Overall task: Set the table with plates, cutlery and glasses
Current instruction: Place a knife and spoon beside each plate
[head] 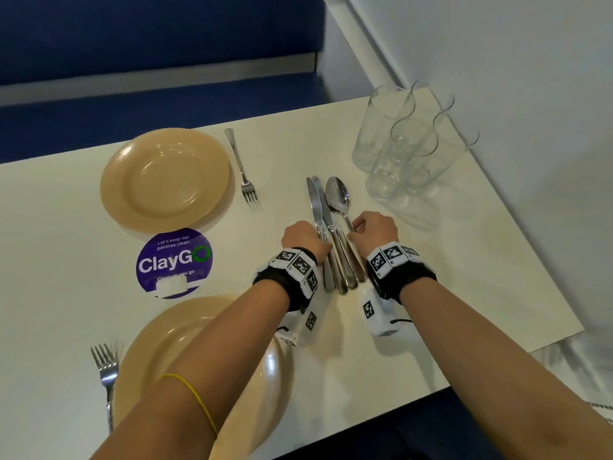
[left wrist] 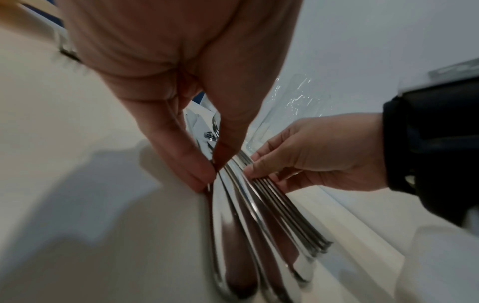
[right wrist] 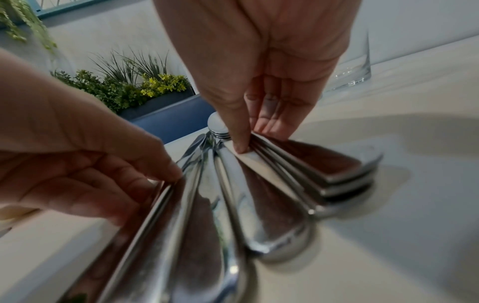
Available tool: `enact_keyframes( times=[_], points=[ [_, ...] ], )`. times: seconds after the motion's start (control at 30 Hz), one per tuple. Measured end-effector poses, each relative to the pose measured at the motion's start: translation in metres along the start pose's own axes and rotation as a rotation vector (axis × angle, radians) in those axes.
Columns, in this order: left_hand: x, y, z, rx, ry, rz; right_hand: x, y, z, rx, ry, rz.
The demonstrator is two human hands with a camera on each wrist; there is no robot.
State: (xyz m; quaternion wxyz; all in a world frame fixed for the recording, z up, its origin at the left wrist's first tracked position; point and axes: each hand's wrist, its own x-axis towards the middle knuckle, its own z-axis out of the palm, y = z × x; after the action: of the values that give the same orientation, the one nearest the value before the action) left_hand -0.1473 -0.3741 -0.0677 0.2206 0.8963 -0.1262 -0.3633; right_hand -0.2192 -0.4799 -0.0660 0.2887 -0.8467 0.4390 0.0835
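Observation:
A pile of steel cutlery lies mid-table, with knives [head: 317, 207] on its left and stacked spoons [head: 337, 194] on its right. My left hand [head: 311, 234] pinches a knife handle [left wrist: 220, 205] at the pile's left edge between thumb and forefinger [left wrist: 207, 174]. My right hand [head: 357, 227] pinches the stacked spoon handles [right wrist: 324, 174], thumb [right wrist: 239, 146] on one side and fingers on the other. Two tan plates are set out, a far plate [head: 166, 179] and a near plate [head: 265, 376] partly hidden by my left arm. Beside each lies a fork [head: 243, 174] [head: 106, 373].
Several clear glasses [head: 404, 144] stand clustered at the table's far right corner, close to the white wall. A purple round sticker [head: 174, 260] sits between the plates. A blue bench runs behind the table [head: 464, 277]. The table's right edge is near my right forearm.

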Motion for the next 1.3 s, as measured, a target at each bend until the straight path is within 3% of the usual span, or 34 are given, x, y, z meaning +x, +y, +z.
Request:
enact_keyframes(
  times=[0.63,0.77,0.93,1.07,1.3],
  points=[
    [-0.015,0.023,0.003,0.122,0.115,-0.128,0.004,0.023,-0.030,0.099,-0.172,-0.086],
    [-0.025,0.009,-0.004,0.000,0.038,-0.154,-0.007,0.018,-0.035,0.171,-0.199,-0.118],
    [-0.057,-0.022,-0.009,-0.136,0.046,-0.138,-0.039,0.005,-0.034,0.279,-0.315,-0.170],
    [-0.083,-0.045,0.005,-0.060,0.090,-0.133,-0.068,0.003,-0.014,0.270,-0.486,-0.166],
    [-0.112,-0.068,0.039,0.104,0.093,-0.097,-0.104,0.012,0.017,0.167,-0.555,-0.142]
  ],
)
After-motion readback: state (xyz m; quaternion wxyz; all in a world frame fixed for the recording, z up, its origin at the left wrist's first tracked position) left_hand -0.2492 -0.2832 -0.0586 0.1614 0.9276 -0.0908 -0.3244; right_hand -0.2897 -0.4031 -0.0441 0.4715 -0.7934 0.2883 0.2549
